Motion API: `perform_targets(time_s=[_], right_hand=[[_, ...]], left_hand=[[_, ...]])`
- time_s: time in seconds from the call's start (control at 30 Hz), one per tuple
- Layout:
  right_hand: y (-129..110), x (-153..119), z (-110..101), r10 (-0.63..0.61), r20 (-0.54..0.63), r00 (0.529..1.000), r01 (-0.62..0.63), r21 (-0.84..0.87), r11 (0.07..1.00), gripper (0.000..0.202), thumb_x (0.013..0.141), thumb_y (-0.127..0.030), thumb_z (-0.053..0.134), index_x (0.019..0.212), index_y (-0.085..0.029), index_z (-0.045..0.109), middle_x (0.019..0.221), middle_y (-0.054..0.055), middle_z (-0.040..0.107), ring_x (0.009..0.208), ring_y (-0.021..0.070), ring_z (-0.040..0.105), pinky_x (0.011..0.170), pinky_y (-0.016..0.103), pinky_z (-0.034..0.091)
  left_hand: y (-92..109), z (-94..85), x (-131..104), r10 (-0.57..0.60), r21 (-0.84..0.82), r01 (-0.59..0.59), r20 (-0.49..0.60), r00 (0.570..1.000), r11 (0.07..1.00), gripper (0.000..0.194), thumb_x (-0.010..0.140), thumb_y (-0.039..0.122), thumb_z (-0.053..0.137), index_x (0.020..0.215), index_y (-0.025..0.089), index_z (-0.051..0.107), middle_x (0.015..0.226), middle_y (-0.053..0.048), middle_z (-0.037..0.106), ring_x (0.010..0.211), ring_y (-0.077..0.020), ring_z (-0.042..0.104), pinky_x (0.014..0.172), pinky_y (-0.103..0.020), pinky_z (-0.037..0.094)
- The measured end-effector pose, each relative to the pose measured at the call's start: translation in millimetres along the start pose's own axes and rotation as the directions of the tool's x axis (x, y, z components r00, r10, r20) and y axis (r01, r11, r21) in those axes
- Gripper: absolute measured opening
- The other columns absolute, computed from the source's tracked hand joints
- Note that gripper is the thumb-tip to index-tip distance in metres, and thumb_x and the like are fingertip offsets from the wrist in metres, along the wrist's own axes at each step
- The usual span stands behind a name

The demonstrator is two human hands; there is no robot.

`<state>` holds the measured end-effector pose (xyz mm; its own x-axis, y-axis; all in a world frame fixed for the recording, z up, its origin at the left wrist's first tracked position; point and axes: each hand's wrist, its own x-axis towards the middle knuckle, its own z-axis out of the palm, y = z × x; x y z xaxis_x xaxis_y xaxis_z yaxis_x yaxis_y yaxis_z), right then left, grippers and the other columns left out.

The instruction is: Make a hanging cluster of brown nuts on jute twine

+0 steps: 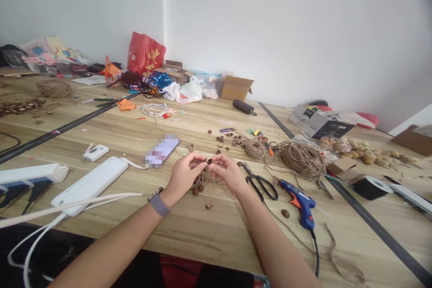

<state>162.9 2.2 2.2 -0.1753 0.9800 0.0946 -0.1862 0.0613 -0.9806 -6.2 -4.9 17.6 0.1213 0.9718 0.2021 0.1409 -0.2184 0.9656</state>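
My left hand (185,172) and my right hand (225,172) meet over the middle of the table, fingers pinched together. Between the fingertips is a small dark brown nut shell (209,161), which both hands grip. Thin brown twine (204,175) hangs below the hands, with several round brown nuts (195,191) bunched under my left fingers. A loop of twine (192,147) shows just beyond the left knuckles. Black-handled scissors (265,186) lie right of my right hand, and a blue glue gun (301,204) rests farther right.
A phone (164,150) lies left of the hands, near a white power strip (89,184) with cables. Coils of jute twine (301,159) and loose shells (236,139) lie beyond on the right. Bags and a cardboard box (236,87) stand by the wall.
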Motion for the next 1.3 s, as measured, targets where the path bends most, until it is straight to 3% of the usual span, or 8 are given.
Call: perform_targets(time_s=[0.2, 0.37, 0.57, 0.73, 1.03, 1.3], right_hand=[[4, 1, -1, 0.005, 0.026, 1.000, -0.007, 0.073, 0.997, 0.036, 0.059, -0.032, 0.090, 0.080, -0.020, 0.064, 0.069, -0.005, 0.065, 0.053, 0.0086, 0.058, 0.052, 0.022, 0.051], [3, 0, 2, 0.047, 0.102, 0.994, -0.062, 0.148, 0.987, 0.038, 0.056, -0.031, 0.093, 0.079, -0.020, 0.065, 0.072, -0.004, 0.067, 0.058, 0.0096, 0.062, 0.057, 0.024, 0.056], [0, -3, 4, 0.080, 0.099, 0.992, -0.099, 0.208, 0.973, 0.037, 0.055, -0.031, 0.094, 0.079, -0.020, 0.067, 0.074, -0.003, 0.068, 0.062, 0.0096, 0.065, 0.062, 0.023, 0.057], [0, -3, 4, 0.047, 0.064, 0.997, -0.062, 0.243, 0.968, 0.034, 0.058, -0.028, 0.093, 0.081, -0.021, 0.069, 0.079, -0.003, 0.070, 0.066, 0.0088, 0.065, 0.068, 0.023, 0.056], [0, -3, 3, 0.078, 0.069, 0.995, -0.095, 0.296, 0.950, 0.032, 0.059, -0.026, 0.092, 0.083, -0.020, 0.071, 0.086, 0.000, 0.074, 0.075, 0.0111, 0.069, 0.078, 0.027, 0.058], [0, -3, 2, 0.091, 0.055, 0.994, -0.102, 0.284, 0.953, 0.033, 0.059, -0.033, 0.093, 0.079, -0.017, 0.072, 0.075, 0.000, 0.073, 0.064, 0.0095, 0.066, 0.069, 0.023, 0.056]], left_hand=[[-3, 0.8, -2, 0.044, -0.017, -0.043, 0.079, 0.996, 0.999, 0.016, 0.081, 0.026, 0.061, 0.094, 0.021, 0.070, 0.074, -0.001, 0.075, 0.050, -0.0145, 0.064, 0.040, -0.023, 0.044], [-2, -0.2, -2, 0.182, 0.087, -0.184, 0.022, 0.983, 0.979, 0.014, 0.080, 0.018, 0.061, 0.087, 0.021, 0.072, 0.090, -0.003, 0.077, 0.070, -0.0163, 0.071, 0.059, -0.025, 0.054], [-5, 0.1, -1, 0.308, 0.162, -0.302, -0.011, 0.951, 0.940, 0.015, 0.081, 0.014, 0.062, 0.087, 0.022, 0.073, 0.094, -0.002, 0.078, 0.088, -0.0179, 0.071, 0.080, -0.028, 0.054], [-7, -0.1, -1, 0.315, 0.132, -0.311, -0.005, 0.949, 0.941, 0.013, 0.082, 0.016, 0.063, 0.088, 0.022, 0.073, 0.099, -0.003, 0.077, 0.086, -0.0181, 0.072, 0.077, -0.029, 0.056], [-13, -2.1, 0, 0.454, 0.211, -0.442, -0.012, 0.891, 0.872, 0.013, 0.082, 0.013, 0.066, 0.087, 0.022, 0.074, 0.096, -0.005, 0.076, 0.090, -0.0185, 0.070, 0.081, -0.030, 0.053], [-6, -2.7, -2, 0.431, 0.230, -0.423, 0.018, 0.902, 0.876, 0.013, 0.083, 0.014, 0.063, 0.079, 0.023, 0.071, 0.096, -0.004, 0.075, 0.092, -0.0188, 0.069, 0.082, -0.031, 0.053]])
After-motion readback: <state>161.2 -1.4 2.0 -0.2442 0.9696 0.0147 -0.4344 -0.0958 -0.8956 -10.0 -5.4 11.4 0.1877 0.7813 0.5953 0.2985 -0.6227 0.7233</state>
